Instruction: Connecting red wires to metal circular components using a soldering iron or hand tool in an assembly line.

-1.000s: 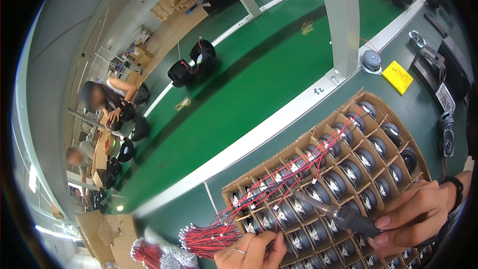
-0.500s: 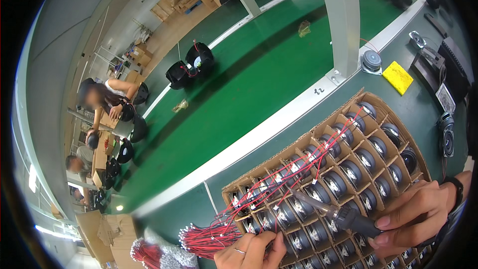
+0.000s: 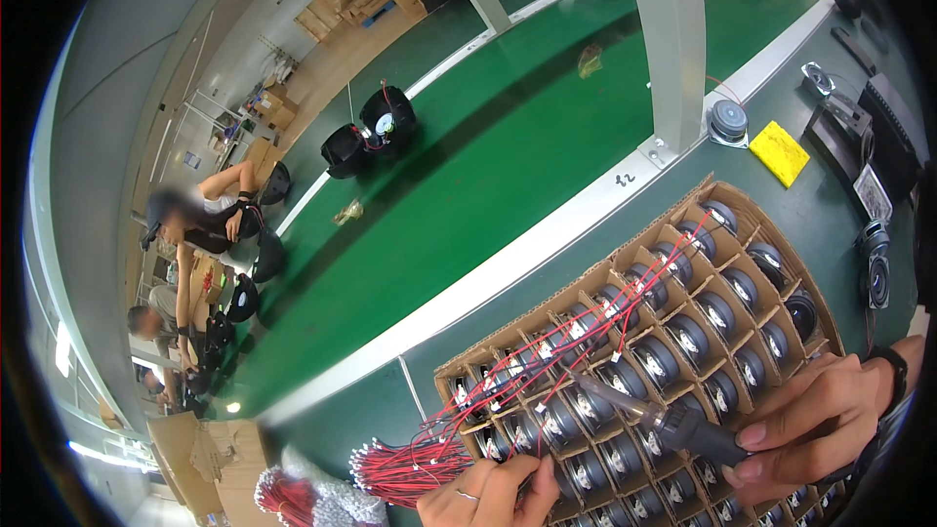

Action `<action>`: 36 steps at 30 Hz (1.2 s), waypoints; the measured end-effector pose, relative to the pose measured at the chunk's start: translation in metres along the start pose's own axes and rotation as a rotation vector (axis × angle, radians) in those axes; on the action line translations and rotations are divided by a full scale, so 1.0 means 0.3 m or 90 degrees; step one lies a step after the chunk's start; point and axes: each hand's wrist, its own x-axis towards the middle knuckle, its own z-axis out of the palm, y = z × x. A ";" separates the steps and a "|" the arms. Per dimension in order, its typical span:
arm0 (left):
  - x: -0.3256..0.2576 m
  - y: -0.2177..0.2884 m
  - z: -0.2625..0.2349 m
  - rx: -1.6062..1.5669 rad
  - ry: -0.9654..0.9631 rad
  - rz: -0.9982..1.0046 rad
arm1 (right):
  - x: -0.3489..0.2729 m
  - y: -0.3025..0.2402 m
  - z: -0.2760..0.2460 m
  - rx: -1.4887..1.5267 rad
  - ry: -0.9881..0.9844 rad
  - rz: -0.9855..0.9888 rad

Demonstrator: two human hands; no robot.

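Almost nothing has moved since the earlier frames: both hands sit where they were, and only the seated people at far left have shifted a little.

Head view: right hand (image 3: pixel 815 420) is at the lower right, wrist with a dark watch band, fingers closed around a black-handled tool (image 3: pixel 683 422). The tool's clear tip (image 3: pixel 605 392) points up-left and lies over the middle cells of the cardboard grid tray (image 3: pixel 717 190).

Left hand (image 3: pixel 493 498) is at the bottom edge, ring on one finger, fingers pinched on the red wires (image 3: pixel 410 464) at the tray's lower left corner; grip looks closed, exact contact partly hidden. The red wires fan from the bundle up-right across the tray, ending in small white connectors (image 3: pixel 617 356).

Each tray cell holds one small round speaker (image 3: pixel 717 312), metal backs up. The tray rests on the dark green bench (image 3: pixel 830 205), right beside the white rail (image 3: pixel 508 268) of the green conveyor belt (image 3: pixel 488 166).

Loose on the bench past the tray: a yellow pad (image 3: pixel 779 151), a grey round part (image 3: pixel 728 121) at the foot of the grey post (image 3: pixel 673 39), and another speaker (image 3: pixel 876 278) at the right edge.

On the belt: two black fans (image 3: pixel 371 132).

Another red wire bundle (image 3: pixel 288 493) lies at bottom left.
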 end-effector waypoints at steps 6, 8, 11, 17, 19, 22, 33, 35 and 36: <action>-0.003 -0.003 0.005 0.018 -0.006 -0.012 | -0.009 0.029 -0.005 0.016 -0.038 -0.022; -0.005 -0.007 -0.001 0.012 -0.004 -0.006 | -0.007 0.012 -0.001 0.020 -0.024 -0.008; -0.002 -0.002 -0.014 0.000 -0.017 -0.026 | -0.006 0.002 -0.013 0.024 -0.027 -0.006; 0.005 -0.070 -0.179 -0.001 0.040 -0.145 | -0.037 -0.006 0.011 -0.047 0.057 0.050; -0.031 -0.153 -0.229 0.052 0.144 -0.173 | -0.051 -0.026 0.034 -0.064 0.080 0.057; -0.015 -0.274 -0.253 0.054 -0.035 -0.238 | -0.053 -0.077 0.035 -0.157 0.114 0.137; -0.140 -0.554 -0.242 0.051 -0.321 -0.211 | -0.051 -0.019 0.041 -0.158 0.094 0.032; -0.129 -0.544 -0.251 0.048 -0.307 -0.242 | -0.059 -0.014 0.046 -0.142 0.106 0.048; -0.123 -0.535 -0.258 0.047 -0.295 -0.273 | -0.057 -0.012 0.047 -0.143 0.105 0.047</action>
